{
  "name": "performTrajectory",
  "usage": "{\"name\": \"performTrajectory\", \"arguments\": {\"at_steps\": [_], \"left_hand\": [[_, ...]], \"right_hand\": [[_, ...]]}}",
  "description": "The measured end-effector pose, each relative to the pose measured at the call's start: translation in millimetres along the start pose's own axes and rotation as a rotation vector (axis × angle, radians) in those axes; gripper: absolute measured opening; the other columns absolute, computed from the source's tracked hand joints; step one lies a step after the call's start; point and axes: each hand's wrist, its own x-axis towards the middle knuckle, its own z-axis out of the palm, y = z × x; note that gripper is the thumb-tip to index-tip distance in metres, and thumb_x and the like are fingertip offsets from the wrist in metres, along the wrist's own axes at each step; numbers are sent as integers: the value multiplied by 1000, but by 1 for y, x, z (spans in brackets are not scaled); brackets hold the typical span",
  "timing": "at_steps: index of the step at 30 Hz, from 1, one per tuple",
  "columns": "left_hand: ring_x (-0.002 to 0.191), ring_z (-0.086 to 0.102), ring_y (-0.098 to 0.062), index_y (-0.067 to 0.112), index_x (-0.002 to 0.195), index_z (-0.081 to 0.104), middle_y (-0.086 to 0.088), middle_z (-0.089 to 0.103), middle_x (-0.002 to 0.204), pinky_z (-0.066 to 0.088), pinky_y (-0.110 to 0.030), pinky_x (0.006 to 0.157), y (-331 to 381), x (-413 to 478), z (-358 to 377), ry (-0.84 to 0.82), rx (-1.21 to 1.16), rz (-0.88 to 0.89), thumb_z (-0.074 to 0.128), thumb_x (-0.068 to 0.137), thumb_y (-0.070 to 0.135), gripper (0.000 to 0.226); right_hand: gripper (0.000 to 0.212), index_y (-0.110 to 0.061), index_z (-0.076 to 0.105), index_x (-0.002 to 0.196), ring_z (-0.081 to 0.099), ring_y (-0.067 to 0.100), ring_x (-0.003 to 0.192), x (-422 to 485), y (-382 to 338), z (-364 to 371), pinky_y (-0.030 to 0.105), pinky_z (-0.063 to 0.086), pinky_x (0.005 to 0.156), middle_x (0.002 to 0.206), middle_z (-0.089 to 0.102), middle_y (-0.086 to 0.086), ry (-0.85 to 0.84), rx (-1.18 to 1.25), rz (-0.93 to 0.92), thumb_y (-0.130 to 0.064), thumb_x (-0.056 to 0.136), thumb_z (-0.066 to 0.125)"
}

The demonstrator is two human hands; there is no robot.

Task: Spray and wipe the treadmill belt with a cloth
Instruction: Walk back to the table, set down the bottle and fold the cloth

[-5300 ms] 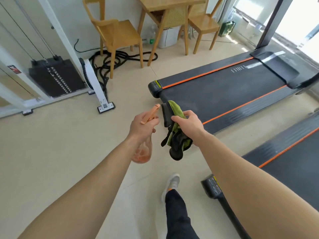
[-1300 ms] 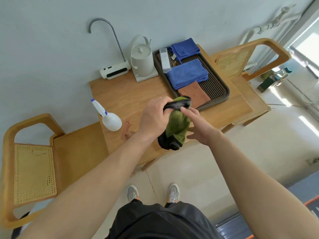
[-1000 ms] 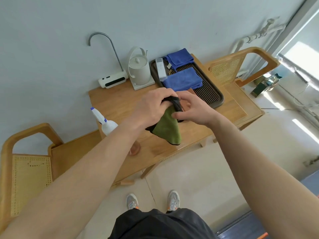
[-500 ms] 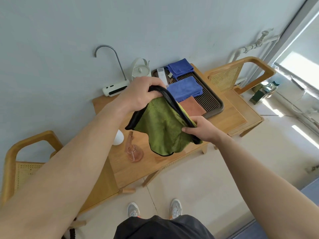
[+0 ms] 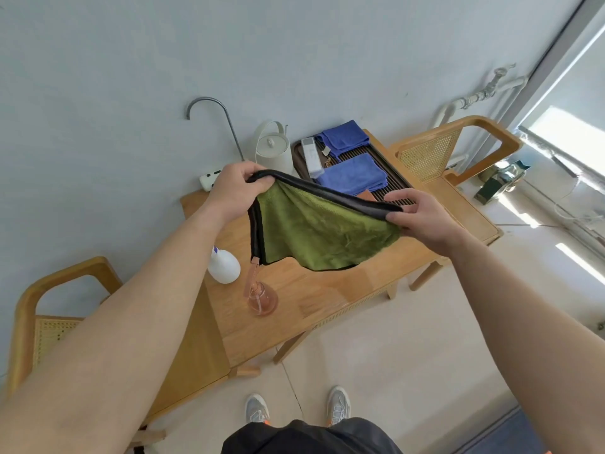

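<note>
A green cloth with a black edge [image 5: 322, 232] hangs spread out above the wooden table [image 5: 327, 290]. My left hand [image 5: 237, 188] pinches its left top corner and my right hand [image 5: 422, 216] pinches its right top corner, holding the black edge stretched between them. Below the cloth, an orange see-through spray bottle [image 5: 262, 298] stands on the table. A white spray bottle [image 5: 223, 266] stands just to its left. The treadmill belt is out of view, apart from a dark strip with an orange mark at the lower right corner [image 5: 530, 437].
A dark tray [image 5: 401, 186] at the table's back holds folded blue cloths [image 5: 352, 175], a brown cloth and a white remote. A white kettle [image 5: 273, 150] and a water dispenser with a curved spout [image 5: 209, 178] stand by the wall. Wooden chairs [image 5: 458, 152] flank the table.
I walked from the treadmill to the table and the orange bottle now stands there. In the last second my hands moved apart and unfolded the bunched cloth into a spread sheet.
</note>
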Motion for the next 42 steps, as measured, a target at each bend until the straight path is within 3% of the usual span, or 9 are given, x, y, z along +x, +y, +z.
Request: {"name": "performTrajectory", "arguments": {"at_steps": [3,7,15,20,28,32,35,38,42], "left_hand": [[85,71,-19,28,91,77,2,76,88,59,-40,89,-4,-3,1,24,-174,-171,74,96,22,8],[88,72,-27,13,94,74,-13,77,97,63,-40,79,-10,-5,18,59,-400,-443,76,94,18,5],[70,69,-20,12,90,67,-7,69,78,63,-38,70,10,-29,80,-56,-638,-676,63,97,17,9],[68,72,-24,10,92,73,-9,74,80,62,-32,61,29,-42,109,-148,-599,-598,68,96,18,10],[69,79,-20,6,110,73,-11,81,85,61,-28,57,28,-46,99,-150,-805,-642,68,98,17,16],[98,77,-25,6,128,69,-15,80,113,60,-34,81,24,-48,83,-255,-916,-626,55,102,20,33],[103,76,-25,12,128,73,-9,79,120,60,-34,89,19,-54,67,-322,-679,-427,50,104,10,33],[108,70,-27,23,121,72,-1,73,116,58,-30,83,8,-55,54,-95,-201,-169,71,97,13,26],[124,46,-9,36,153,42,5,46,141,39,-34,106,-13,-41,53,-285,81,-51,94,75,22,95]], "right_hand": [[14,-13,71,109,68,17,72,0,-5,5,38,56,72,95,69,15,113,178,20,-17,102,61],[41,-4,75,89,66,32,81,10,-5,18,46,56,77,90,67,18,329,286,166,-41,100,63],[23,-2,73,104,75,26,84,3,-11,68,44,62,85,92,78,11,273,580,303,-13,85,81],[7,-12,74,93,72,19,75,-16,-15,107,32,58,64,80,75,5,272,431,51,-18,93,72],[24,-22,66,106,68,11,92,-33,-12,99,29,57,84,96,71,-8,23,-18,-350,-6,89,63],[44,-24,57,119,65,10,102,-27,-16,88,27,56,91,105,67,-11,-125,-211,-383,0,84,68],[31,-24,63,102,68,14,89,-16,-19,85,35,58,84,96,70,-7,-56,-152,-383,1,86,70],[23,-16,66,95,67,22,83,-14,-25,84,33,56,75,92,70,4,-107,74,-293,7,92,60],[21,-8,64,94,61,19,78,-14,-32,80,27,50,68,85,65,10,-203,311,-170,6,97,50]]}}
